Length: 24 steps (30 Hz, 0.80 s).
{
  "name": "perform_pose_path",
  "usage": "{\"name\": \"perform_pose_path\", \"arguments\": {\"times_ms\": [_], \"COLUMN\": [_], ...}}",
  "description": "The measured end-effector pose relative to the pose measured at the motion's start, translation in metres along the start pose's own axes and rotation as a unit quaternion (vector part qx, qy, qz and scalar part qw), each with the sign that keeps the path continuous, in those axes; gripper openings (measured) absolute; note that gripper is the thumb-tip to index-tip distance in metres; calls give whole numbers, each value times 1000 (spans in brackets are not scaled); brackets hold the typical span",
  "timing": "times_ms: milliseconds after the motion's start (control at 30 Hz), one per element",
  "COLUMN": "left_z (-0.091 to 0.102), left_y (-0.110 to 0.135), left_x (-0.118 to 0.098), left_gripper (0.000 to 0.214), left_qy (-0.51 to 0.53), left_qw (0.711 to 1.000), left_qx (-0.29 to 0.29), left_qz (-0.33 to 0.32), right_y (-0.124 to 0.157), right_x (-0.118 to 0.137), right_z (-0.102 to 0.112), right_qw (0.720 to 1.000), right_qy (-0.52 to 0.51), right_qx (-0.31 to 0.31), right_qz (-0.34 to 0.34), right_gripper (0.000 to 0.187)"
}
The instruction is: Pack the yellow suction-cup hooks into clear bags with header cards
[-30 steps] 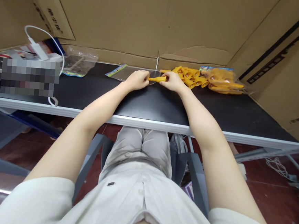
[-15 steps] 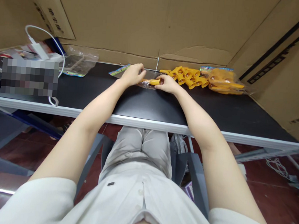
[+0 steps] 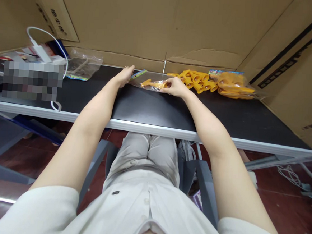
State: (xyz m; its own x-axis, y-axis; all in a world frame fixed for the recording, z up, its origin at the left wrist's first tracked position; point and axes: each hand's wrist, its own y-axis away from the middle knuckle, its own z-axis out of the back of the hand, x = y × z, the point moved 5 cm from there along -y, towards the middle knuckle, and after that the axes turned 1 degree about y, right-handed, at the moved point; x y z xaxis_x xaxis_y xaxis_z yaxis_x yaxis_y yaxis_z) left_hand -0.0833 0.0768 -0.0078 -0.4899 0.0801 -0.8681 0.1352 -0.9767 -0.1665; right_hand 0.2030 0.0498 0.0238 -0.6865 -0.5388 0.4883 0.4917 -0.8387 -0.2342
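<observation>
A clear plastic bag (image 3: 155, 77) with a coloured printed header lies on the black table in front of me. Inside it is a yellow plastic piece (image 3: 149, 83) with a flared, horn-like end. My right hand (image 3: 176, 87) is closed on the bag's right end, around the flared part of the piece. At the header end, my left hand (image 3: 125, 76) is closed at the bag's left edge; its fingertips are partly hidden. Just right of my right hand sits a pile of loose yellow horn-shaped pieces (image 3: 198, 79).
Filled bags of yellow pieces (image 3: 235, 85) are stacked at the right. Flat clear bags (image 3: 81, 68) lie at the back left, near a white cable (image 3: 66, 57) and a blurred-out patch. Cardboard walls (image 3: 152, 23) enclose the back and sides of the table (image 3: 151, 106).
My left hand has moved left, off the yellow piece to the header end of the bag, and the piece shows more fully. My right hand has stayed put.
</observation>
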Motion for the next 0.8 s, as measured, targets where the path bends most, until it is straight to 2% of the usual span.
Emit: {"name": "perform_pose_path", "arguments": {"times_ms": [67, 200, 333, 500, 700, 800], "left_z": [-8, -17, -22, -22, -23, -27], "left_y": [12, 31, 40, 38, 30, 32], "left_x": [-12, -36, -47, -47, -40, -44], "left_gripper": [61, 70, 83, 91, 74, 70], "left_qy": [29, 16, 9, 0, -3, -3], "left_qw": [998, 996, 994, 994, 998, 998], "left_qx": [42, 87, 111, 109, 61, 59], "left_qz": [38, 12, -11, -17, -12, -29], "right_y": [1, 1, -2, -4, 0, 1], "right_x": [1, 4, 5, 8, 7, 6], "right_z": [0, -2, -10, -18, -18, -20], "right_qw": [1000, 999, 997, 993, 977, 966], "right_qy": [-10, -45, -81, -120, -212, -253], "right_qx": [4, 2, -7, -9, 0, 4], "right_qz": [2, 0, -7, -14, -29, -43], "right_gripper": [37, 28, 25, 33, 37, 40]}}
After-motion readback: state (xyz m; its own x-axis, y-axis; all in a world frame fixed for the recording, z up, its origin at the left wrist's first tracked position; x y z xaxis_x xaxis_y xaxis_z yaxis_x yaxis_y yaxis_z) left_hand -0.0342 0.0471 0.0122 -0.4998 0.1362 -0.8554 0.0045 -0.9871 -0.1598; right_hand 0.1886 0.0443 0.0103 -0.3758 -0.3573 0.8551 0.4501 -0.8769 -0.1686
